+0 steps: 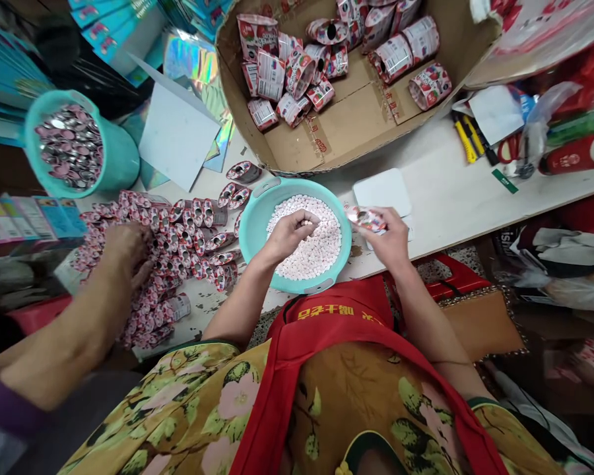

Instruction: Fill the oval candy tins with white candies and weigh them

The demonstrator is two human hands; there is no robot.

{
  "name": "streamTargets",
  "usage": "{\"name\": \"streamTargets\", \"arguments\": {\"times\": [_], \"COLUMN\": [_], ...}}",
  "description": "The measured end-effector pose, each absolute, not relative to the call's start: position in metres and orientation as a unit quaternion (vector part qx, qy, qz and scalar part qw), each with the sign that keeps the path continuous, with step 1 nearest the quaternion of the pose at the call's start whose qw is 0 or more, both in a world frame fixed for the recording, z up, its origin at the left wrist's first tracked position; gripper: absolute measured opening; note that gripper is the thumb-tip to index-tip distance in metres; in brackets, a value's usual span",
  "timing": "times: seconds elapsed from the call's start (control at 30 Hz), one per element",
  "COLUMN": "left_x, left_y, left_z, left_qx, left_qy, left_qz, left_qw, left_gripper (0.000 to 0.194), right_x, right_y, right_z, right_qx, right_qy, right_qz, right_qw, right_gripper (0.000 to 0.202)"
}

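Note:
My left hand (290,236) is over a turquoise basin (246,227) filled with small pale pink pellets (309,260) that look like candies. Its fingers are curled closed around a few pellets. To the right of the rim, my right hand (392,237) grips a small red-and-white pouch (367,218) printed with strawberries. A white square object (383,191), perhaps a scale, lies just behind that hand. Many similar open-topped pouches (188,221) stand packed together left of the basin.
Another person's hand (129,247) reaches into the pouches from the left. Behind the basin stands a cardboard box (346,128) with several plump pouches. A turquoise bucket (121,158) of small shiny pieces is at back left. Box cutters (468,138) lie at right.

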State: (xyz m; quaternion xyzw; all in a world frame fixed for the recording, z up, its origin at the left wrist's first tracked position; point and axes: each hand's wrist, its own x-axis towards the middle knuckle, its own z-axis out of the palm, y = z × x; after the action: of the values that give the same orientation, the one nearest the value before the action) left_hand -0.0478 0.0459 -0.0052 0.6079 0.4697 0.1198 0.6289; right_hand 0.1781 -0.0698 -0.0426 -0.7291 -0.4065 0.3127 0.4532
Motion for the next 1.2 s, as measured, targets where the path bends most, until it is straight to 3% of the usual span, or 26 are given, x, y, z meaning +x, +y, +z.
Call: {"name": "streamTargets", "arguments": {"times": [0.13,0.3,0.83,1.0,1.1,1.2], "left_x": [-0.026,-0.016,-0.037,-0.047,-0.063,-0.102], "left_y": [0.044,0.040,0.039,0.027,0.030,0.043], "left_z": [0.019,0.008,0.011,0.012,0.005,0.003], "left_qx": [0.796,0.880,0.872,0.904,0.894,0.827], "left_qy": [0.339,0.266,0.250,0.258,0.304,0.449], "left_qz": [0.097,0.036,0.113,0.072,0.034,0.104], "left_qw": [0.491,0.390,0.405,0.333,0.328,0.321], "left_gripper": [0.012,0.020,0.025,0.046,0.047,0.040], "right_x": [0.142,0.132,0.128,0.117,0.107,0.102], "right_y": [-0.073,-0.067,-0.063,-0.065,-0.062,-0.056], "right_z": [-0.036,-0.040,-0.036,-0.034,-0.036,-0.039], "right_qx": [-0.700,-0.696,-0.682,-0.661,-0.621,-0.601], "right_qy": [-0.444,-0.464,-0.447,-0.456,-0.434,-0.401], "right_qz": [0.372,0.371,0.397,0.419,0.468,0.475], "right_qw": [0.417,0.404,0.421,0.424,0.456,0.503], "right_gripper": [0.033,0.033,0.033,0.031,0.048,0.066]}}
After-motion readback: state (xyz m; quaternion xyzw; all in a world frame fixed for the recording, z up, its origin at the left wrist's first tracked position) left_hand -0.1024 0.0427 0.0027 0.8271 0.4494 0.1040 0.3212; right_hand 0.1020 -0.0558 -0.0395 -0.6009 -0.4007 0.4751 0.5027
